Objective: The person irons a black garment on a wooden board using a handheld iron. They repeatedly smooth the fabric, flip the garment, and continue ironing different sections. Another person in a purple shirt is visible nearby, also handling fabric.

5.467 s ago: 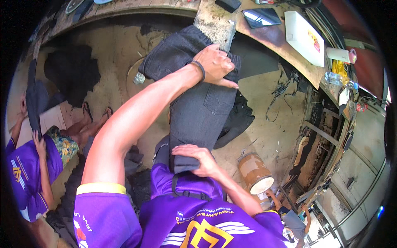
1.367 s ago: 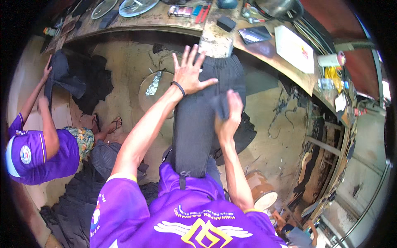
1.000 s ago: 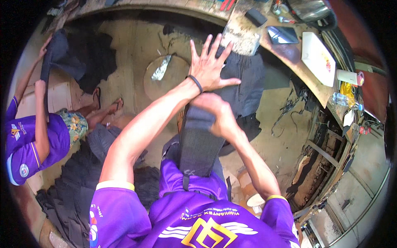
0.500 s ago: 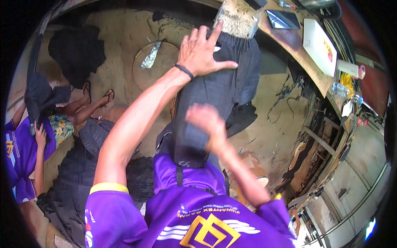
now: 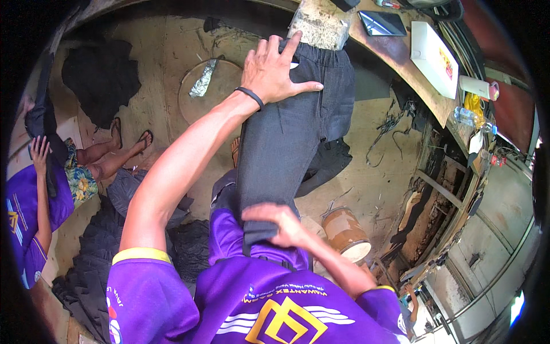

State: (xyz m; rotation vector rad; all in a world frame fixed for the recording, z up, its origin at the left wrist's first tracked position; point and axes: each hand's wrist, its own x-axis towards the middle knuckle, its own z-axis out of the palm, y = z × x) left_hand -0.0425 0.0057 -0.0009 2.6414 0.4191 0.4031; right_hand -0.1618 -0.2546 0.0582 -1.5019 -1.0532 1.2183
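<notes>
A pair of dark grey trousers [image 5: 286, 137] lies stretched from my lap up toward the edge of a wooden workbench [image 5: 401, 54]. My left hand [image 5: 275, 69], with a black band on the wrist, presses flat with spread fingers on the upper part of the trousers near the waistband. My right hand [image 5: 278, 221] rests close to my body on the lower end of the trouser legs, its fingers curled over the cloth edge. I wear a purple shirt.
A seated person in purple [image 5: 28, 200] at the left holds up dark cloth [image 5: 43, 114]. Dark garments [image 5: 97, 252] lie piled on the floor at lower left. A round board with foil [image 5: 209, 92], a brown bucket [image 5: 344, 235], a white box [image 5: 432, 49] and a tablet [image 5: 382, 23] are nearby.
My right hand slid down the trousers from beside the left hand to the lower end near my body. My left hand stayed pressed on the upper part.
</notes>
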